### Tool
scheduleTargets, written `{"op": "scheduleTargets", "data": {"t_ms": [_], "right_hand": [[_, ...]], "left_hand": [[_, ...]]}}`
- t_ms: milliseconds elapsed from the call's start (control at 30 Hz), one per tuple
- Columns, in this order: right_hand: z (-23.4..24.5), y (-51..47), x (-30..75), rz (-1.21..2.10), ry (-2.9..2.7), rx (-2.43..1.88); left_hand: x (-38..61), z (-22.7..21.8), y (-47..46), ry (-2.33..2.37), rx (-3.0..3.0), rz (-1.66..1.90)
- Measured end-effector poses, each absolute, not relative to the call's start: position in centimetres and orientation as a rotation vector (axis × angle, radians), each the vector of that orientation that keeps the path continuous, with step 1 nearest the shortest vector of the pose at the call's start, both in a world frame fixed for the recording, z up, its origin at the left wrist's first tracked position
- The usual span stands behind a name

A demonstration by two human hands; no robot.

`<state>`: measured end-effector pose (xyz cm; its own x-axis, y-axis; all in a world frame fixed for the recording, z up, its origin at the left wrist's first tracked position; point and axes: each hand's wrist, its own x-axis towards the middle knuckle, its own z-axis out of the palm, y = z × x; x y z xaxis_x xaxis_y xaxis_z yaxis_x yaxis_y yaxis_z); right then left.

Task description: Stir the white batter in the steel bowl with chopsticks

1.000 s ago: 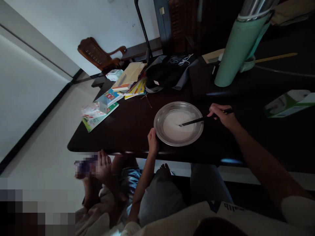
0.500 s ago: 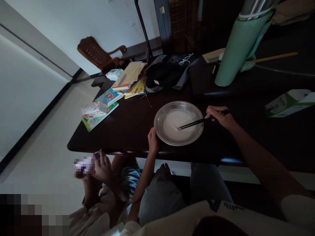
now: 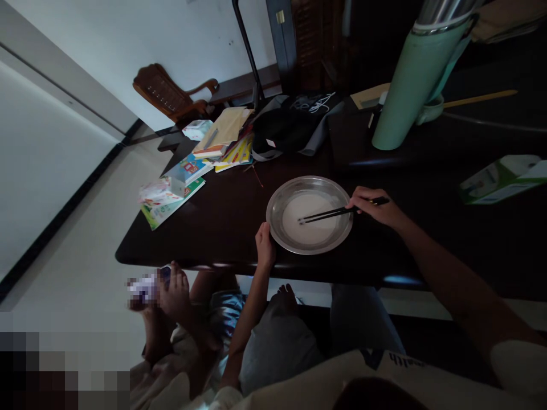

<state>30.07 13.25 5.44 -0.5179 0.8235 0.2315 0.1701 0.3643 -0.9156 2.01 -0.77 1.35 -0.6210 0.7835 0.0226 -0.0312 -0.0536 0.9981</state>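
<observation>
A shallow round metal bowl (image 3: 275,229) stands on the dark table with a milky white liquid (image 3: 316,232) in its bottom. My left hand (image 3: 265,245) grips the bowl's rim at the near left, fingers closed against it. Dark chopsticks (image 3: 327,214) are held in my right hand (image 3: 372,204) at the bowl's right edge. Their pale tips are in the liquid, left of its middle.
A tall green thermos (image 3: 416,85) rises behind on the right, near a green-and-white carton (image 3: 498,181). Books (image 3: 190,168), a tissue pack (image 3: 161,191) and a black bag (image 3: 290,128) lie at the back left. Beside me, another person's hand (image 3: 174,293) holds a blurred-out object.
My right hand has moved slightly left, carrying the chopstick tips further left through the liquid. My left hand stays on the bowl's rim.
</observation>
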Motion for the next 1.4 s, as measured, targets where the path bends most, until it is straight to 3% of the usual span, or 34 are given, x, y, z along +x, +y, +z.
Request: {"op": "scheduleTargets", "data": {"t_ms": [233,433,967,1167,1400], "right_hand": [[5.4,13.7,30.7,1.103,-1.704,-0.941],[5.6,13.3,30.1,1.148,-1.904,-0.906],[5.5,13.6,30.4,1.037,-1.807,-0.966],[5.4,13.3,30.3,1.169,-1.83,-0.907],[5.7,13.4,30.2,1.037,-1.793,-0.969]], "left_hand": [[2.1,1.4,-0.8,1.629,0.801,1.733],[1.9,1.3,-0.8,1.64,0.832,1.728],[2.0,1.4,-0.8,1.635,0.816,1.727],[2.0,1.4,-0.8,1.616,0.805,1.734],[2.0,1.2,-0.8,1.614,0.774,1.74]]}}
